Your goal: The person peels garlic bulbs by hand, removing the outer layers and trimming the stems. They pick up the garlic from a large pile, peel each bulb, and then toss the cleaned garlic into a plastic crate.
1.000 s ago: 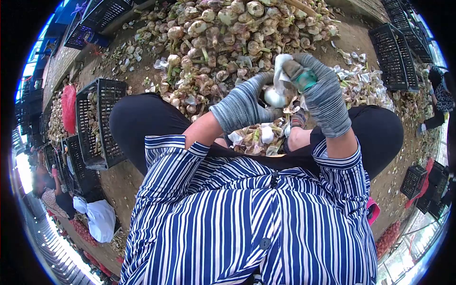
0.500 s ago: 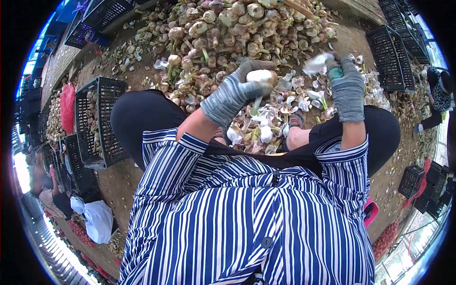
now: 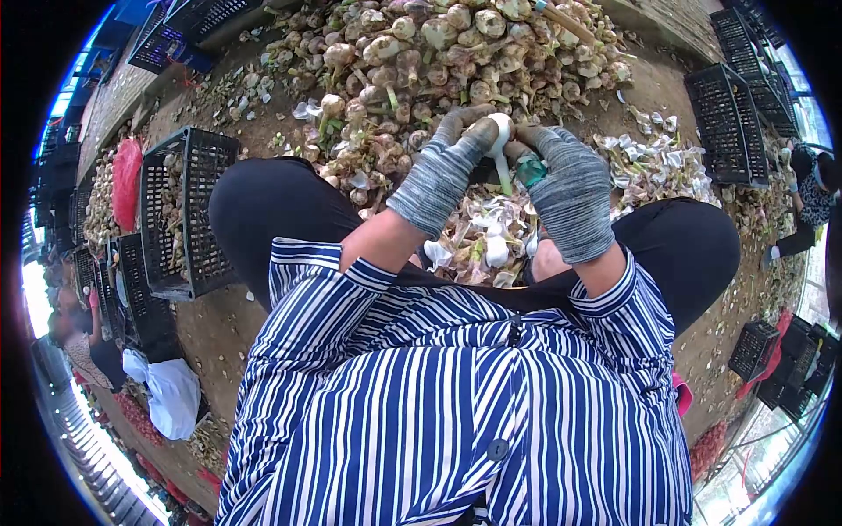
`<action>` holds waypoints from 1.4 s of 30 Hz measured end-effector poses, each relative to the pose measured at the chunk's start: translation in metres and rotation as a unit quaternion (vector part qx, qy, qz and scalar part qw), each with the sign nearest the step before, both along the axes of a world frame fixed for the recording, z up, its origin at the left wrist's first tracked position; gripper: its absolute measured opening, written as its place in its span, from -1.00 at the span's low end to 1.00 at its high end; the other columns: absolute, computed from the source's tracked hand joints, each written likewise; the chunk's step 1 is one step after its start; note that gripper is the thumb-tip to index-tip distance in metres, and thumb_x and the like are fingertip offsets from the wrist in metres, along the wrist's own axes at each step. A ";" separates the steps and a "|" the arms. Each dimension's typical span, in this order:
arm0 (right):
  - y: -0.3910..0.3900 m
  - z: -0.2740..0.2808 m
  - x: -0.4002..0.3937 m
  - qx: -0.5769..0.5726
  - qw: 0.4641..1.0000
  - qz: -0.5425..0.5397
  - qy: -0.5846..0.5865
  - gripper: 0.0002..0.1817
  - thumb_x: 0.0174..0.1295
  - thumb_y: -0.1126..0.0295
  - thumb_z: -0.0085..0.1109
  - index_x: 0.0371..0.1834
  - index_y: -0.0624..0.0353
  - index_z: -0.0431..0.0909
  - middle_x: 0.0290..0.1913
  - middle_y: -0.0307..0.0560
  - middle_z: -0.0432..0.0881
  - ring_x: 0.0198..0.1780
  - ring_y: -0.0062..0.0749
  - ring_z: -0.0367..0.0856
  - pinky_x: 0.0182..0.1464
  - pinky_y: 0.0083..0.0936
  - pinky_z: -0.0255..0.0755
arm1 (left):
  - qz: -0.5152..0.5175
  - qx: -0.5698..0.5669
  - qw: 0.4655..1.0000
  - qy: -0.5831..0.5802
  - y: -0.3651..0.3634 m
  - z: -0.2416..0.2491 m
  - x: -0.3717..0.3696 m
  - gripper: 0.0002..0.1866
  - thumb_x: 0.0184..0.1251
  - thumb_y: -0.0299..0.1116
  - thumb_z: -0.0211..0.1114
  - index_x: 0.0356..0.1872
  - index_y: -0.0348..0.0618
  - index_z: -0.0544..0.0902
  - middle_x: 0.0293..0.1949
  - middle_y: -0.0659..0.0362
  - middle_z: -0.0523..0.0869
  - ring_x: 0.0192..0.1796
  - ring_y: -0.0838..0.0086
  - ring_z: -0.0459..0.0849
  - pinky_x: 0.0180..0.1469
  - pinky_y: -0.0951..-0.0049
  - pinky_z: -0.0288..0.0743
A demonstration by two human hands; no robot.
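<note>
My left hand [image 3: 438,167], in a grey knitted glove with bare-looking fingertips, is closed round a white garlic bulb [image 3: 502,130]. The bulb's pale stem [image 3: 503,175] hangs down between my hands. My right hand [image 3: 572,188], gloved alike, has its fingers curled in against the bulb's right side; its fingertips are partly hidden. Something green [image 3: 530,170] is wrapped at the right thumb. Below my hands lie loose peelings [image 3: 469,223] and a peeled white bulb [image 3: 496,249]. In front is a large heap of unpeeled garlic [image 3: 430,66].
A black crate [image 3: 189,285] holding garlic stands beside my left knee. Another black crate [image 3: 726,123] is at the front right, near scattered peelings [image 3: 658,171]. A wooden handle [image 3: 566,22] lies on the heap. Other people [image 3: 802,188] are at the far sides.
My right hand has moved left and inward from the right side, where it held white peel, to the bulb. The peel is gone from it. My left hand still holds the bulb.
</note>
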State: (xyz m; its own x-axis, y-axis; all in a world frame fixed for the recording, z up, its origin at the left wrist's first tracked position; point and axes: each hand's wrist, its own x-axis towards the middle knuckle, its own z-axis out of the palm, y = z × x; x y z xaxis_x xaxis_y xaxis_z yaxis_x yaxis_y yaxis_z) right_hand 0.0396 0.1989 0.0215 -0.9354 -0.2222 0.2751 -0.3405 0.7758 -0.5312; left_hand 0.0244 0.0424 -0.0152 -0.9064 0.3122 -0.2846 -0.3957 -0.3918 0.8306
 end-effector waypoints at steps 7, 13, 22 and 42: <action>0.001 -0.001 -0.002 -0.010 0.999 -0.028 -0.011 -0.78 0.09 0.41 0.19 -0.19 0.22 0.59 -0.31 0.04 0.63 -0.28 -0.17 0.62 -0.18 -0.42 0.47 | 0.031 -0.005 0.999 -0.017 0.008 0.005 0.006 -0.44 0.24 -0.09 0.21 0.14 -0.21 0.32 -0.18 0.04 0.59 -0.29 0.42 0.63 -0.30 0.48 0.60; 0.000 -0.005 -0.003 -0.068 0.997 -0.024 -0.010 -0.80 0.11 0.35 0.16 -0.27 0.23 0.58 -0.35 0.07 0.60 -0.33 -0.11 0.58 -0.24 -0.32 0.45 | 0.055 -0.001 0.998 -0.009 0.009 0.002 0.006 -0.44 0.24 -0.09 0.20 0.13 -0.25 0.32 -0.20 0.04 0.58 -0.32 0.42 0.63 -0.36 0.49 0.59; 0.012 -0.001 -0.005 -0.051 0.996 -0.060 -0.043 -0.80 0.07 0.41 0.22 -0.24 0.23 0.57 -0.37 0.02 0.61 -0.37 -0.24 0.59 -0.25 -0.46 0.46 | 0.013 0.000 1.000 0.003 0.008 0.001 0.004 -0.41 0.22 0.03 0.18 0.08 -0.27 0.41 -0.18 0.02 0.61 -0.26 0.40 0.65 -0.28 0.44 0.62; 0.005 -0.001 0.004 -0.085 0.996 -0.026 -0.020 -0.78 0.08 0.36 0.19 -0.24 0.23 0.58 -0.34 0.07 0.62 -0.31 -0.13 0.61 -0.22 -0.38 0.47 | 0.091 -0.138 0.981 0.102 0.015 0.007 0.008 -0.58 0.25 -0.17 0.23 -0.06 -0.32 0.45 -0.22 0.12 0.59 -0.24 0.57 0.55 -0.23 0.58 0.50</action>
State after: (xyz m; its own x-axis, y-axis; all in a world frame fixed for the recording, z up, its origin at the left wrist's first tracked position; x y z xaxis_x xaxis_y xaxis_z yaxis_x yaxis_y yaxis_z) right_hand 0.0439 0.2037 0.0207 -0.9553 -0.1260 0.2675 -0.2781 0.6904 -0.6678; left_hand 0.0322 0.0575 -0.0080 -0.9869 0.0771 -0.1416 -0.1540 -0.1904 0.9696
